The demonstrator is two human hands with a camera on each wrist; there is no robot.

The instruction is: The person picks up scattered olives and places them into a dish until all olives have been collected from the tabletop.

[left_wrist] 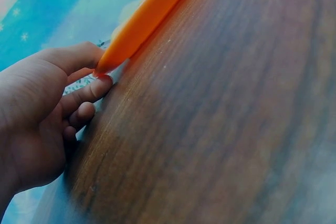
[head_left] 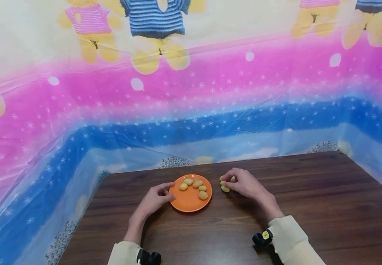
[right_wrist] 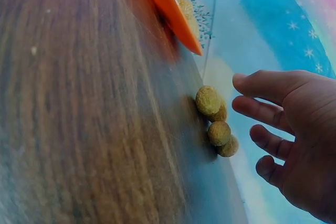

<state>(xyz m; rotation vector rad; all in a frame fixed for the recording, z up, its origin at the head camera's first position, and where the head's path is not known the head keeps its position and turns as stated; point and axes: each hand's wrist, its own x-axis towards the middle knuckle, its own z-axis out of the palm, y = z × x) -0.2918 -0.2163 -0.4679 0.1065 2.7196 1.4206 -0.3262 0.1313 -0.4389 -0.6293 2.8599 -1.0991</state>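
Note:
An orange plate [head_left: 186, 204] lies on the table, with several small yellow-brown oval pieces [head_left: 203, 195] that look like little potatoes along its far and right side. My left hand [head_left: 155, 199] pinches the plate's left rim between thumb and finger, which the left wrist view shows at the edge of the orange plate [left_wrist: 142, 24]. To the right of the plate sits a small cluster of the same rough-skinned pieces [right_wrist: 219, 133]. Over that cluster hovers my right hand [head_left: 243, 182], thumb and fingers bent and apart, a gap showing between the fingertips and the pieces in the right wrist view.
Both hands work over a dark wood-grain table [head_left: 224, 235]. Behind its far edge hangs a pink and blue cloth [head_left: 184, 99] printed with bears and snowflakes. Each sleeve cuff has a black wrist camera [head_left: 261, 239] by it.

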